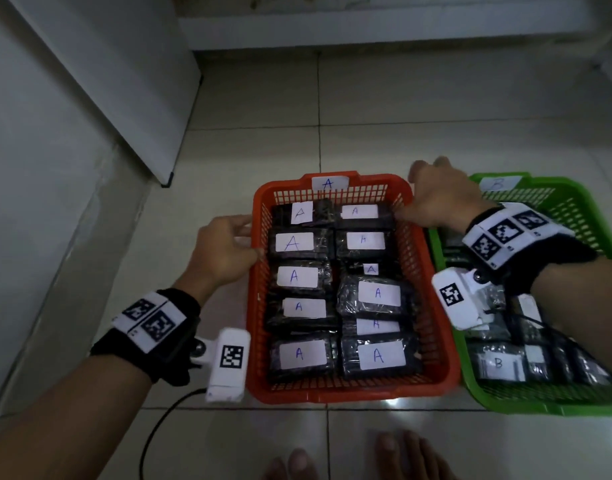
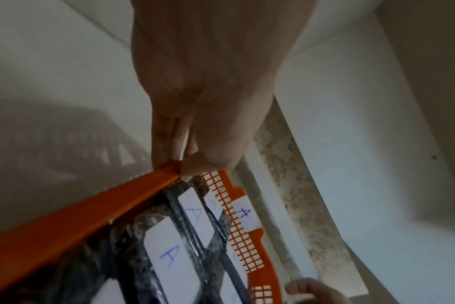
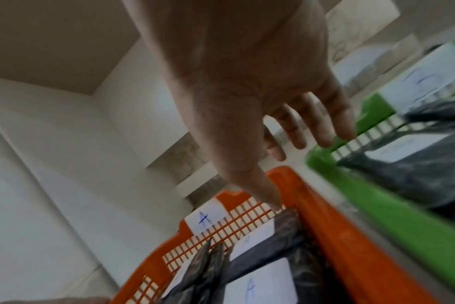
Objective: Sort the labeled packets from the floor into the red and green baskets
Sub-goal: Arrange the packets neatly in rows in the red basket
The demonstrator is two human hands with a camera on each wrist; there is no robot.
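The red basket [image 1: 349, 393], tagged A, sits on the tiled floor and is filled with black packets [image 1: 294, 242] bearing white A labels. My left hand [image 1: 249, 239] pinches its left rim [image 2: 91, 209] between fingers and thumb [image 2: 181, 164]. My right hand [image 1: 436, 195] hovers over the red basket's far right corner with its fingers spread. Its thumb [image 3: 270, 197] points down at the mesh wall inside the red basket [image 3: 338, 236], and the hand holds nothing. The green basket [image 1: 540, 407], tagged B, stands to the right with B-labelled packets [image 1: 498, 363] in it.
A white panel [image 1: 89, 98] leans along the left, close to the red basket. A wall base [image 1: 366, 36] runs across the back. My bare feet [image 1: 401, 452] are just in front of the baskets, and a black cable [image 1: 159, 431] trails from the left wrist.
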